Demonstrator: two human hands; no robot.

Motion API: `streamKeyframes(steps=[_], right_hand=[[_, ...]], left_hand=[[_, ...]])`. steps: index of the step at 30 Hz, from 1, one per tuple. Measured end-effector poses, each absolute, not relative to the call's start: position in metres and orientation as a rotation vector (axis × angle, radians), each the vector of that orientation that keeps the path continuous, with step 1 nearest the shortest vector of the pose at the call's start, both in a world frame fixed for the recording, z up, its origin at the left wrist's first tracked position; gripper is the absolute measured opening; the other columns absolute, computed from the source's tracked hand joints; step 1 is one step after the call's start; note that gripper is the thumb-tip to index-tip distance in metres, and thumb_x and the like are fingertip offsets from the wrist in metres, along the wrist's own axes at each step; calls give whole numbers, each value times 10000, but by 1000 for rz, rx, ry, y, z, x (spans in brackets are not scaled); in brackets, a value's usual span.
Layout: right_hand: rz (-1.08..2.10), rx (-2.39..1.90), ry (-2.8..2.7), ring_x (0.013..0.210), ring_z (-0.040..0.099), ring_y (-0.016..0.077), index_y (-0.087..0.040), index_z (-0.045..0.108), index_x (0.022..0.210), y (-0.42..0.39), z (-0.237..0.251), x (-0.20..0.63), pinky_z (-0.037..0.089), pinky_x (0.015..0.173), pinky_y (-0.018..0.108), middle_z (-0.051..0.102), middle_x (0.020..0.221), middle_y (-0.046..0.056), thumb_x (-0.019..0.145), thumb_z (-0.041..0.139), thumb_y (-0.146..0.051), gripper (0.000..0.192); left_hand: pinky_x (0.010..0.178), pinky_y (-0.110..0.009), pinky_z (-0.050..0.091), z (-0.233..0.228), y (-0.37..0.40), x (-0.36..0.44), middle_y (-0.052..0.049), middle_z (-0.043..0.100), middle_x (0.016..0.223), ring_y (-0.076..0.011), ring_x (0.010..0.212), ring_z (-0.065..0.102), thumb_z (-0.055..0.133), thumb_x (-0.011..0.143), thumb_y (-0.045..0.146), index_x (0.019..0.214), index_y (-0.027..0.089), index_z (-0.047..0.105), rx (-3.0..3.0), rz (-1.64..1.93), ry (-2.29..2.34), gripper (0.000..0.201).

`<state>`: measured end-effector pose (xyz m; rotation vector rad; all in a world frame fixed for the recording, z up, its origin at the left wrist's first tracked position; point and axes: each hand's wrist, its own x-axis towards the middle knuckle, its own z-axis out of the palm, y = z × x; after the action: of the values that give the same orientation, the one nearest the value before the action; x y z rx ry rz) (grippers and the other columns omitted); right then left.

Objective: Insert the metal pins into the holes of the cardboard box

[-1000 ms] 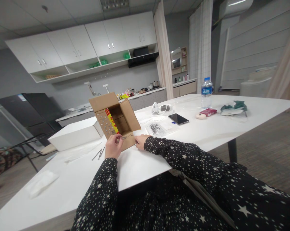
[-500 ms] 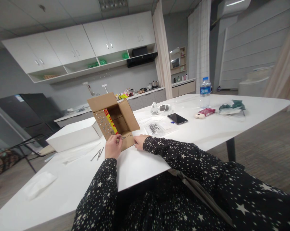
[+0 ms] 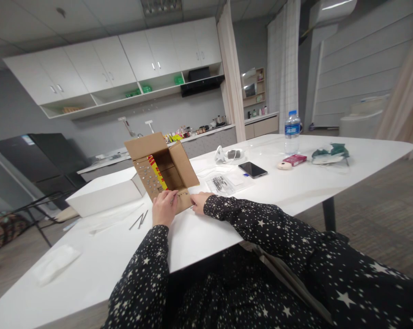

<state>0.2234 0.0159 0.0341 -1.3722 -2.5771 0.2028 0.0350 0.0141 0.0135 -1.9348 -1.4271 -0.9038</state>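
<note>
We see a white box (image 3: 105,195) on the surface (image 3: 295,187), a phone (image 3: 252,169) mid-surface, a water bottle (image 3: 292,132) at the far edge, and a red packet (image 3: 296,159) near it.

White box (image 3: 103,194) beside cardboard box (image 3: 165,171)

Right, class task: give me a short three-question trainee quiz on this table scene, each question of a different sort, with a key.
1. True or false: the cardboard box lies with its flaps open.
2. Which lies nearest the water bottle? A. black phone B. red packet C. white box
3. Fill in: both the left hand and the right hand rest at the box's front ____.

Key: 1 true; 2 B; 3 flap.
</note>
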Motion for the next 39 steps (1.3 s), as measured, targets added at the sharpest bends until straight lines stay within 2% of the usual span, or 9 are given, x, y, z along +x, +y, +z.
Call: streamKeyframes(steps=[14, 22, 30, 39], right_hand=[[206, -1379, -2565, 916, 639, 255, -210, 593, 1040, 15, 33, 223, 486, 722, 340, 651, 1065, 129, 794, 487, -356, 305], [196, -1385, -2569, 916, 637, 270, -212, 597, 1014, 16, 32, 222, 494, 725, 365, 651, 1048, 132, 785, 485, -353, 292], [204, -1381, -2565, 921, 632, 277, -209, 594, 1013, 15, 33, 222, 494, 730, 374, 647, 1056, 139, 778, 479, -355, 299], [198, -1384, -2565, 930, 635, 275, -211, 588, 1030, 14, 34, 223, 495, 735, 371, 648, 1070, 140, 783, 478, -360, 309]], left_hand=[[753, -353, 381, 8, 17, 34, -75, 657, 961, -212, 909, 573, 426, 893, 303, 1029, 228, 673, -1964, -698, -1442, 293], [758, -352, 385, 7, 17, 35, -77, 636, 993, -216, 957, 569, 380, 911, 310, 1046, 219, 646, -1990, -746, -1487, 312], [776, -351, 373, 7, 18, 34, -72, 644, 953, -222, 939, 571, 415, 894, 315, 952, 212, 622, -1944, -774, -1514, 239], [789, -346, 369, 7, 18, 34, -71, 644, 939, -214, 934, 569, 419, 890, 302, 959, 218, 617, -1965, -743, -1477, 226]])
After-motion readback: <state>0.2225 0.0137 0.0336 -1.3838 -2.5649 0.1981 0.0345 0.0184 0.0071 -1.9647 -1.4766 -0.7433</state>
